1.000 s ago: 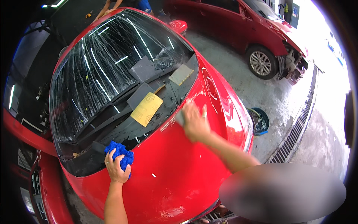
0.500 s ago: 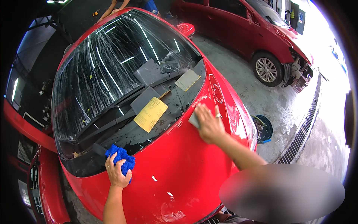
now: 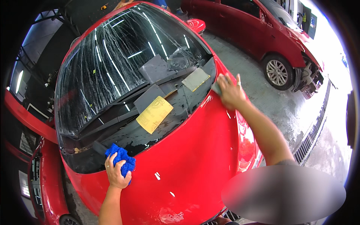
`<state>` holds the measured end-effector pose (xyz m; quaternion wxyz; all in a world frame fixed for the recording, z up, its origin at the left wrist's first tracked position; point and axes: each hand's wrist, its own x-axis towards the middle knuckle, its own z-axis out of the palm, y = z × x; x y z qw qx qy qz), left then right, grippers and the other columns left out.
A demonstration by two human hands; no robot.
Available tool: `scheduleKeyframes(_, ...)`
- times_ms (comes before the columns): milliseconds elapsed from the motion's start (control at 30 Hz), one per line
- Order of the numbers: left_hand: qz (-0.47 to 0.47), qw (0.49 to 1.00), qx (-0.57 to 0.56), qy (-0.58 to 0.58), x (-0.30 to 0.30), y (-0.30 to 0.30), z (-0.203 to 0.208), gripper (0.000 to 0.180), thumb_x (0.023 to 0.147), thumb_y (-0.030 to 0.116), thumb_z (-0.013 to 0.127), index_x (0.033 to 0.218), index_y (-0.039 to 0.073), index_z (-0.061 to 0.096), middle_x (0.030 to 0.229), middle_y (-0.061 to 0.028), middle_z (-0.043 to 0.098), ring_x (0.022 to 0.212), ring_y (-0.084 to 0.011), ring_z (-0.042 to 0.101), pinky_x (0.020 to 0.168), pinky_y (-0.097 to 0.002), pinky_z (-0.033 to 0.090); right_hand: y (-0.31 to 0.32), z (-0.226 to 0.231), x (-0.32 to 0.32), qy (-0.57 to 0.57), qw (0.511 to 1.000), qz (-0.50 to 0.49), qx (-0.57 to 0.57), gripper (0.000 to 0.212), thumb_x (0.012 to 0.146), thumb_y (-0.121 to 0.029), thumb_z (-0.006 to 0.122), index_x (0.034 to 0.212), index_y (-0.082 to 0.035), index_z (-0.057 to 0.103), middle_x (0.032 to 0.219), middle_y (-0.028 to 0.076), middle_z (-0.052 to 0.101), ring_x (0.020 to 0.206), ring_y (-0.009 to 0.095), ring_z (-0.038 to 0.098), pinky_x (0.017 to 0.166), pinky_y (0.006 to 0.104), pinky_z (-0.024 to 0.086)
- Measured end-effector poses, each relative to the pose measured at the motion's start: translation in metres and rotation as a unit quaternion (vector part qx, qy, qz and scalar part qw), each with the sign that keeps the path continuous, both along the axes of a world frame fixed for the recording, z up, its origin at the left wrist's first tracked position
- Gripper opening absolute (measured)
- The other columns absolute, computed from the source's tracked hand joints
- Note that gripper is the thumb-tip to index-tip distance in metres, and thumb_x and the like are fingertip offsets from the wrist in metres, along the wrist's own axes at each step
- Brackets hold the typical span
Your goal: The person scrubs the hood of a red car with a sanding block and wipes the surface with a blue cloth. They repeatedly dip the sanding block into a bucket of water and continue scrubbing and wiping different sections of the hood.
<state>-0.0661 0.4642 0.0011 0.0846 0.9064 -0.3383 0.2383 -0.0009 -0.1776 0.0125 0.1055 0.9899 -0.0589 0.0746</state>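
My left hand (image 3: 117, 171) grips a bunched blue microfiber cloth (image 3: 122, 156) against the rear edge of the red car hood (image 3: 180, 165), just below the windshield. Farther right, my right hand (image 3: 230, 93) lies on the hood's back right corner, fingers pressed over a piece of grey sandpaper (image 3: 216, 88); most of that piece is hidden under the palm. Between the hands, a yellow-backed sandpaper sheet (image 3: 155, 114) and a grey-green sheet (image 3: 195, 79) rest on the cowl, with dark grey sheets (image 3: 149, 98) beside the wiper.
White streaks run down the windshield (image 3: 108, 63). A dark red car (image 3: 240, 30) with its front end stripped stands to the right, near a floor drain grate (image 3: 313, 131). Another red car (image 3: 52, 183) is at the left. Someone's arm (image 3: 125, 3) shows beyond the roof.
My right hand has slid the sandpaper up and to the right, from the hood toward its back right corner. My left hand stays put on the cloth. The view has shifted slightly.
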Motion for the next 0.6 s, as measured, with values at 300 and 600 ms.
scheduleKeyframes(300, 0.012, 1.0, 0.006, 0.004, -0.013, 0.015, 0.005, 0.051, 0.088, 0.043, 0.074, 0.128, 0.013, 0.068, 0.155, -0.0272, 0.055, 0.141, -0.0553, 0.05, 0.118, -0.0705, 0.039, 0.017, -0.017, -0.02, 0.034, 0.996, 0.082, -0.004, 0.081, 0.103, -0.023, 0.063, 0.177, -0.004, 0.033, 0.188, 0.012, 0.027, 0.176, 0.033, 0.019, 0.139, 0.071, 0.012)
scheduleKeyframes(600, -0.004, 1.0, 0.001, 0.004, 0.001, 0.0, -0.003, 0.052, 0.086, 0.041, 0.075, 0.129, 0.013, 0.068, 0.156, -0.0269, 0.054, 0.142, -0.0554, 0.05, 0.119, -0.0705, 0.039, -0.053, -0.003, 0.047, -0.003, 0.996, 0.085, -0.003, 0.074, 0.11, -0.027, 0.06, 0.175, -0.004, 0.034, 0.187, 0.013, 0.03, 0.175, 0.03, 0.024, 0.141, 0.0645, 0.02)
